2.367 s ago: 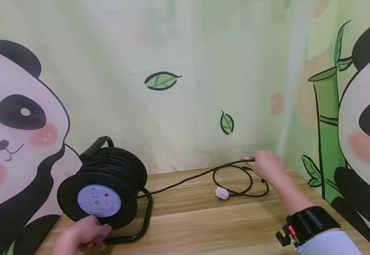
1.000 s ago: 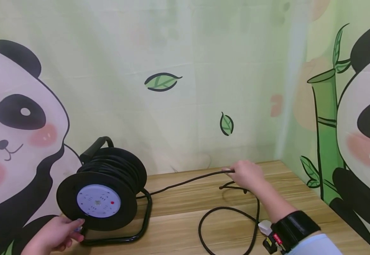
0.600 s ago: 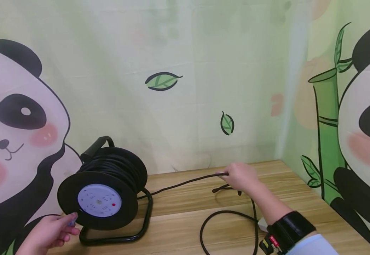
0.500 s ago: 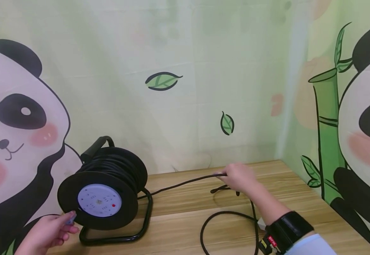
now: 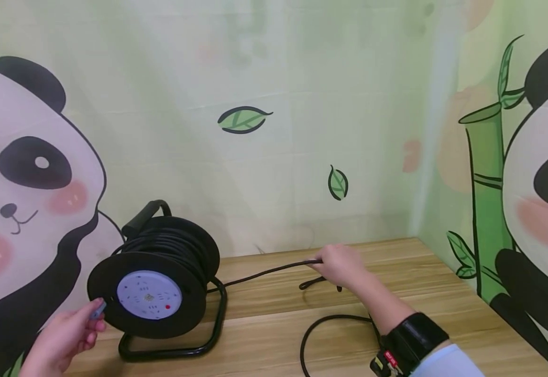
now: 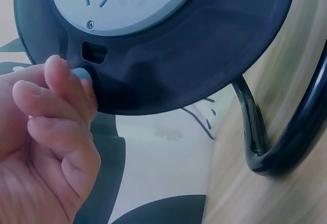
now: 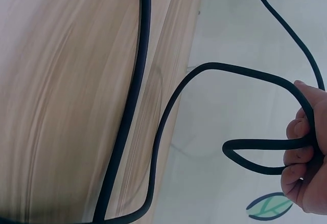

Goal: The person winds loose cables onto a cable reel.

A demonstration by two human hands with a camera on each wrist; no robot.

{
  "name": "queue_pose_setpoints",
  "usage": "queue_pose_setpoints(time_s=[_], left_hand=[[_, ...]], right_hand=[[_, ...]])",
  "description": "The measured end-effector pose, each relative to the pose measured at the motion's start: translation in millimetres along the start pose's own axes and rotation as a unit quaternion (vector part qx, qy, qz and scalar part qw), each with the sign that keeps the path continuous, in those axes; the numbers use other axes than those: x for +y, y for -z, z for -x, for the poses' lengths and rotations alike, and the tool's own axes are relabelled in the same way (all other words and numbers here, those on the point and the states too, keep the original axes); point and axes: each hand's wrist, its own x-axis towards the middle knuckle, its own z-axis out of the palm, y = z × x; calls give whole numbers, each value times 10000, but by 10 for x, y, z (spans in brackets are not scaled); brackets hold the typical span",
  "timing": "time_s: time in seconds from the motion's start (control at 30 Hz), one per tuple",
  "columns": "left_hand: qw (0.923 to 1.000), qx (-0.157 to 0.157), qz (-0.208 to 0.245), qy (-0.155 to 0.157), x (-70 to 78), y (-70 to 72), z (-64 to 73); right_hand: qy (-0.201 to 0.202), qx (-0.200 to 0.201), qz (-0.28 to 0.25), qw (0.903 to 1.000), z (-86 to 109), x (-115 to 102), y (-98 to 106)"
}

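Note:
A black cable reel (image 5: 190,318) stands at the left of the head view, with a pale round socket panel (image 5: 149,295) in its front face. My left hand (image 5: 64,335) pinches a small blue-grey winding knob (image 5: 98,310) at the lower left of that face. In the left wrist view its fingers (image 6: 61,101) curl beside the knob. From the reel a black power cable (image 5: 278,268) runs rightward to my right hand (image 5: 342,264), which grips it above the table. Several bends of cable pass through the right fingers (image 7: 296,155) in the right wrist view.
The reel rests on a black tubular stand (image 5: 194,352) on the wood-grain table (image 5: 255,340). Loose cable (image 5: 304,335) loops toward the front edge under my right forearm. A printed panda cloth (image 5: 278,157) hangs close behind.
The reel face has turned clockwise, carrying the knob and my left hand left and upward. My right hand has moved left toward the reel, dragging the loose cable. The white plug has become hidden.

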Motion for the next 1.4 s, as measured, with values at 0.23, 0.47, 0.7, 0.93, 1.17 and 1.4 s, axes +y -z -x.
queue_pose_setpoints(time_s=[0.23,0.47,0.7,0.93,1.17,1.4], left_hand=[[9964,404,745,-101,85,-20,22],[9892,795,1141,-466,175,-58,40],[9826,1021,1213,-962,290,-141,108],[9777,1405,1116,-1090,419,-247,157],[9708,1818,1049,-1163,551,-382,187],[9642,2157,961,-1203,645,-477,236]], right_hand=[[190,-37,-33,9998,-24,-141,-21],[582,-64,73,9983,-42,-255,-66],[1041,181,194,9942,-61,-372,-125],[1304,205,123,9912,-54,-515,-157],[1406,131,161,9898,-67,-640,-207],[1457,258,-8,9890,-98,-755,-303]])
